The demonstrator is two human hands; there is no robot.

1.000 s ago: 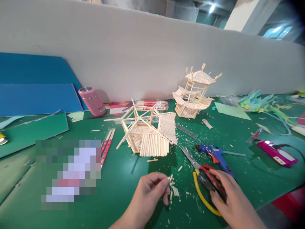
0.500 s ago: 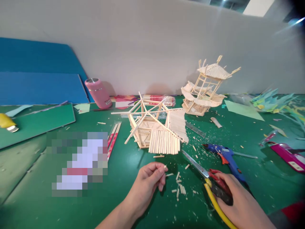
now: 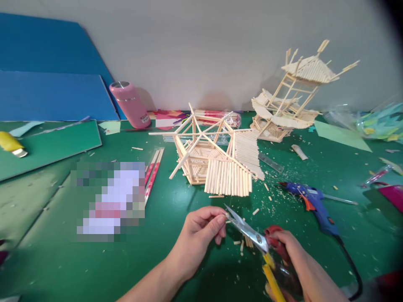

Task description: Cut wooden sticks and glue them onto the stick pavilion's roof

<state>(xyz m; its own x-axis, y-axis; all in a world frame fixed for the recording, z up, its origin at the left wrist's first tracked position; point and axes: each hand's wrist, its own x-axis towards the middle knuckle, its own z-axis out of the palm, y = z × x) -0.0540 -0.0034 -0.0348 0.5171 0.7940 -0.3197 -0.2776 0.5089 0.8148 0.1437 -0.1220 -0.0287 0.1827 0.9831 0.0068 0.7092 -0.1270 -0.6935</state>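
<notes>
My left hand (image 3: 206, 228) pinches a small piece of wooden stick between thumb and forefinger; the fingers hide most of it. My right hand (image 3: 299, 260) grips a pair of scissors (image 3: 245, 228) with red and yellow on the handle side. The parted blades lie at my left fingertips, by the stick's end. Just beyond stands a stick-built frame (image 3: 201, 153) with bare roof ribs. One roof panel of sticks (image 3: 228, 178) faces me and another (image 3: 247, 149) adjoins it on the right. Short stick offcuts (image 3: 242, 244) lie below the blades.
A blue glue gun (image 3: 315, 201) lies to the right, its cord running toward me. Behind it stands a tiered stick pavilion (image 3: 292, 100). A pink bottle (image 3: 130, 105), red-wrapped sticks (image 3: 154, 176) and a green board (image 3: 63, 147) are to the left.
My right hand has brought the scissors left, so the blades now meet my left fingertips. My left hand keeps its pinch. The view has shifted somewhat.
</notes>
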